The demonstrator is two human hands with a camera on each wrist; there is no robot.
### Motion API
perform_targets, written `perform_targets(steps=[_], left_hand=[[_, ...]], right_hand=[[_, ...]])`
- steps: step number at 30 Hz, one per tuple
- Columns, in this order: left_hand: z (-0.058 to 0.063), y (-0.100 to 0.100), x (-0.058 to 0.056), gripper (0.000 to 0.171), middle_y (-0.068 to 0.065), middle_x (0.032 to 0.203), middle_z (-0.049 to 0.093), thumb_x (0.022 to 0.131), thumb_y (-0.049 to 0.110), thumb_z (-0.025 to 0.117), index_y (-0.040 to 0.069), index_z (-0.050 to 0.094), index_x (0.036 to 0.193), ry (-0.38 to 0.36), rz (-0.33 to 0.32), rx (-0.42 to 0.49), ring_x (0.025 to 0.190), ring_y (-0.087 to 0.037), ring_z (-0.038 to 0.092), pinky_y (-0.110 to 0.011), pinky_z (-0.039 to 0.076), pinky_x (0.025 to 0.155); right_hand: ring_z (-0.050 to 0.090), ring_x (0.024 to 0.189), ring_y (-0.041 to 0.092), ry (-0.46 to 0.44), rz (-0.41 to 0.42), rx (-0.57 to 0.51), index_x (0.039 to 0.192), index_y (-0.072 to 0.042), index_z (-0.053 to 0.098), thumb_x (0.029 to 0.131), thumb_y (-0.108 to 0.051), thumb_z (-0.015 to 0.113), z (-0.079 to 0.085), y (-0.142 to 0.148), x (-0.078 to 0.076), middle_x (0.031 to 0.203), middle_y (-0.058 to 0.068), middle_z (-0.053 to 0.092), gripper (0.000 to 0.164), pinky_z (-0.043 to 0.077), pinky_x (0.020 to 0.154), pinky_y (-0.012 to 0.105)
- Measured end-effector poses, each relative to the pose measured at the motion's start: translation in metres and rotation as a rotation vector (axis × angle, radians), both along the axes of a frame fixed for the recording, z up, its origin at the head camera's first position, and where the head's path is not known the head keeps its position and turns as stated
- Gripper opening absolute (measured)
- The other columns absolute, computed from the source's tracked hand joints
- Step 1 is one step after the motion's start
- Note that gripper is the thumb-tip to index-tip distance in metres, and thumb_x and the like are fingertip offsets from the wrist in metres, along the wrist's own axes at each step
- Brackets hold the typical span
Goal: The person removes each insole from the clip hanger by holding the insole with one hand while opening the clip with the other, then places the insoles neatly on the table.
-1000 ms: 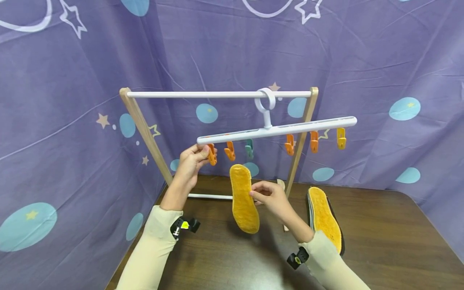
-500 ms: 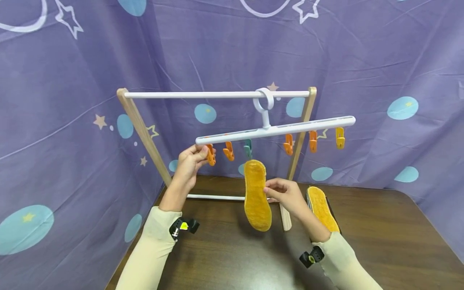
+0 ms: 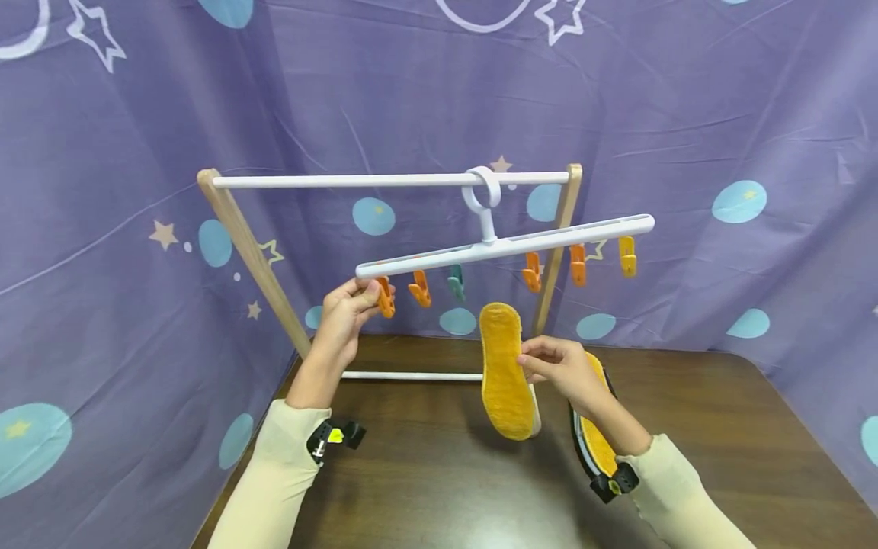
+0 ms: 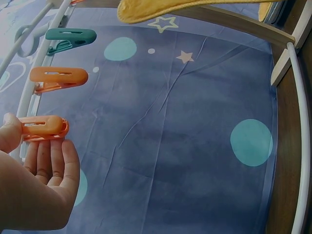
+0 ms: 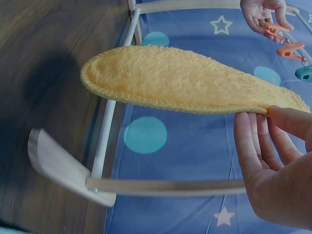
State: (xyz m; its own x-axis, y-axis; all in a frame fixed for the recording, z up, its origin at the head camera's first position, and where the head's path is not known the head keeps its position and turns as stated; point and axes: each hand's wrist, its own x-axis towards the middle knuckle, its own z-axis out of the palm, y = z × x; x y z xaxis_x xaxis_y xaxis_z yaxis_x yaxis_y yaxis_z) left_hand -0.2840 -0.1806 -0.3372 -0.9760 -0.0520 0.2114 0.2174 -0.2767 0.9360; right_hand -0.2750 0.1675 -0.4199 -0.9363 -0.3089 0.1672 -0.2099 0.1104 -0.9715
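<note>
My left hand (image 3: 345, 316) pinches the leftmost orange clip (image 4: 46, 126) under the low end of a white clip hanger (image 3: 504, 248). The hanger tilts, its left end lower than its right. Between the thumb and fingers of my right hand (image 3: 559, 367) is a fuzzy yellow insole (image 3: 506, 374), upright in the head view, below the hanger and right of the green clip (image 3: 456, 283). In the right wrist view the insole's plush face (image 5: 170, 80) and stitched edge show. A second orange clip (image 4: 58, 75) hangs beside the pinched one.
The hanger's ring hooks over the top bar of a wood-and-white rack (image 3: 391, 181). Two more orange clips and a yellow clip (image 3: 627, 256) hang on its right half. Another yellow insole (image 3: 600, 446) lies in a dark-edged item on the brown table (image 3: 713, 427), partly behind my right forearm.
My right hand has carried the insole rightward, from beneath the left clips to right of the green clip. My left hand stays at the leftmost clip. The head view has shifted slightly.
</note>
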Motion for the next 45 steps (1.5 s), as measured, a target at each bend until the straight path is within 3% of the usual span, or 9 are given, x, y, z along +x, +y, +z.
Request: perform_targets(steps=[14, 31, 37, 45], left_hand=[[0.002, -0.004, -0.001, 0.017, 0.004, 0.086, 0.077, 0.102, 0.009, 0.059, 0.015, 0.07, 0.091, -0.008, 0.006, 0.011, 0.09, -0.01, 0.074, -0.023, 0.059, 0.082], [0.002, -0.002, -0.001, 0.017, 0.003, 0.088, 0.077, 0.102, 0.012, 0.06, 0.015, 0.072, 0.09, 0.009, -0.014, 0.028, 0.09, -0.011, 0.074, -0.023, 0.06, 0.08], [0.001, 0.0, -0.002, 0.015, 0.003, 0.089, 0.077, 0.102, 0.014, 0.061, 0.016, 0.072, 0.092, 0.004, -0.017, 0.017, 0.091, -0.01, 0.074, -0.023, 0.059, 0.08], [-0.002, 0.0, -0.004, 0.017, 0.004, 0.09, 0.077, 0.102, 0.014, 0.059, 0.017, 0.072, 0.092, 0.002, -0.02, 0.021, 0.091, -0.01, 0.075, -0.023, 0.06, 0.082]], right_hand=[[0.072, 0.078, 0.017, -0.01, -0.017, 0.029, 0.113, 0.011, 0.065, 0.097, -0.013, 0.07, 0.003, 0.035, 0.001, 0.089, -0.001, 0.074, 0.029, 0.064, 0.077, 0.044], [0.072, 0.084, 0.012, -0.002, -0.052, 0.159, 0.116, 0.011, 0.065, 0.098, -0.017, 0.069, 0.022, 0.087, 0.007, 0.089, -0.005, 0.074, 0.033, 0.064, 0.076, 0.036], [0.073, 0.083, 0.013, -0.038, -0.069, 0.109, 0.114, 0.007, 0.066, 0.098, -0.015, 0.069, 0.024, 0.107, 0.008, 0.09, -0.004, 0.075, 0.027, 0.064, 0.078, 0.038], [0.073, 0.084, 0.014, -0.099, -0.085, 0.069, 0.111, 0.0, 0.069, 0.098, -0.014, 0.069, 0.022, 0.126, 0.001, 0.09, -0.003, 0.076, 0.018, 0.064, 0.076, 0.033]])
